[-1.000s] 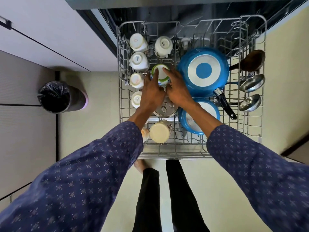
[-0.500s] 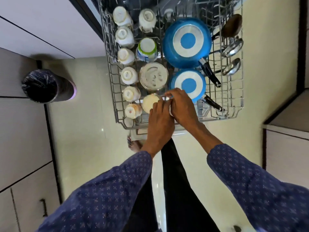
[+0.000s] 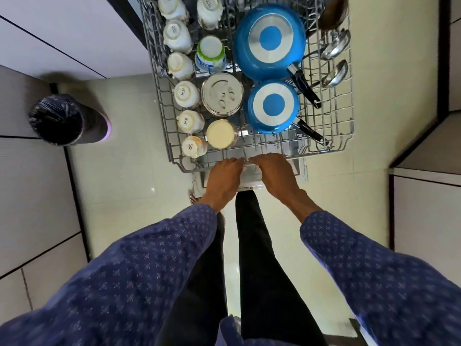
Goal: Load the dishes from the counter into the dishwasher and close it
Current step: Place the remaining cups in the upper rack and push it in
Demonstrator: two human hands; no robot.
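- Head view: both hands are laid on the near front rail of the rack, the left hand and right hand side by side, knuckles almost touching.
- Fingers of each hand are curled over the rail wire, so the rack is held by both; how far the tips wrap underneath cannot be told.
- Just beyond the fingers, a cream cup and a steel lid stand upturned; further off, the small blue pan and the large blue pan are seen.
- Loading appears finished, and the rack is judged ready to be slid in.
- An even, level push from both hands is advised, so the rack is kept straight on its runners.
- Speed should be kept low, lest the cups be rattled or the pan handles be caught.
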